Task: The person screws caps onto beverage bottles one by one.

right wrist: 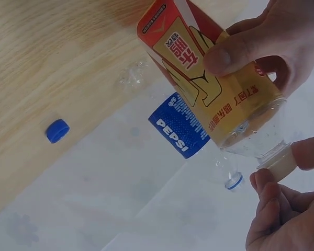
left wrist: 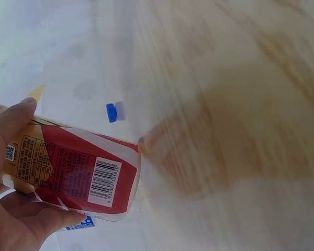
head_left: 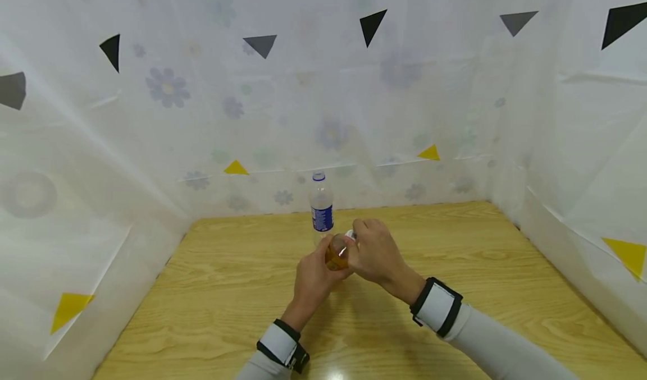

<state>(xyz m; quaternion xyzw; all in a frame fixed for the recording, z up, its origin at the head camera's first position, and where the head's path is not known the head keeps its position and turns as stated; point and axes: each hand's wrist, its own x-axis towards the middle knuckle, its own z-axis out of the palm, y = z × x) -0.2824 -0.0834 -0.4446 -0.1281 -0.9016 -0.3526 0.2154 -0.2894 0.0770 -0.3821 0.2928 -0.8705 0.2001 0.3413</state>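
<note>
My left hand grips a red and yellow drink bottle round its middle, holding it tilted above the table. Thumb and fingers of my right hand pinch the white cap at the bottle's mouth. Whether the cap is loose on the neck I cannot tell. Just behind both hands a clear Pepsi bottle with a blue label stands upright, its mouth uncapped. On the table lies a blue cap, visible in both wrist views but hidden in the head view.
The wood-grain table reaches back to a white flower-printed sheet. Similar sheets close off the left and right sides, with black, grey and yellow triangles on them. A band is strapped round each wrist.
</note>
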